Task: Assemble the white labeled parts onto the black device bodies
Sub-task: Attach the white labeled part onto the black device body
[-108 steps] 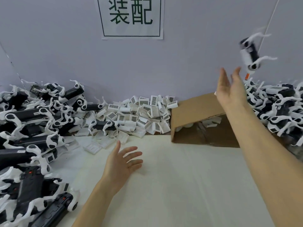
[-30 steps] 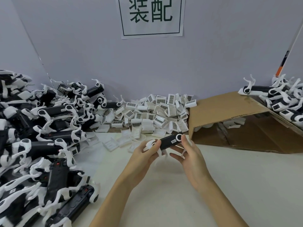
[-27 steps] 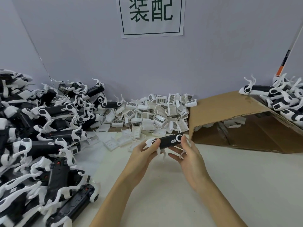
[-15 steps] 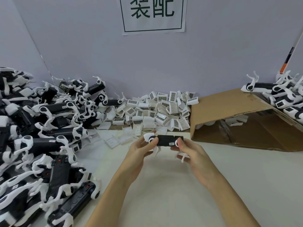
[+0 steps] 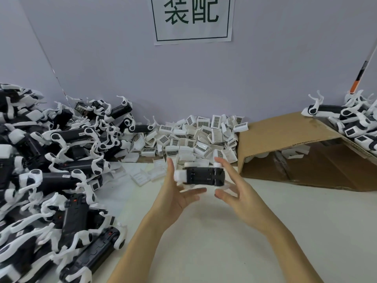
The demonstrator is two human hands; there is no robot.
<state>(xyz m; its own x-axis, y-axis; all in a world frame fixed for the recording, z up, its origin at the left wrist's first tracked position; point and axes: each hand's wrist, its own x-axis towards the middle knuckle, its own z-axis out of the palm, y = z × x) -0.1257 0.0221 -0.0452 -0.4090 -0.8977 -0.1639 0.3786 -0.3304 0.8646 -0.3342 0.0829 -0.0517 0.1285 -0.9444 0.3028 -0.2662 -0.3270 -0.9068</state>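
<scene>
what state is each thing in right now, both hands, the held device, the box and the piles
left hand: fingers fairly straight, supporting the device's left end
right hand: fingers spread, touching its right end
black device body: held level above the table, between both hands
cardboard box: tipped on its side, open toward the camera
white labeled parts: loose heap against the wall
unassembled device pile: heaped at left
finished device pile: stacked on the box, right
</scene>
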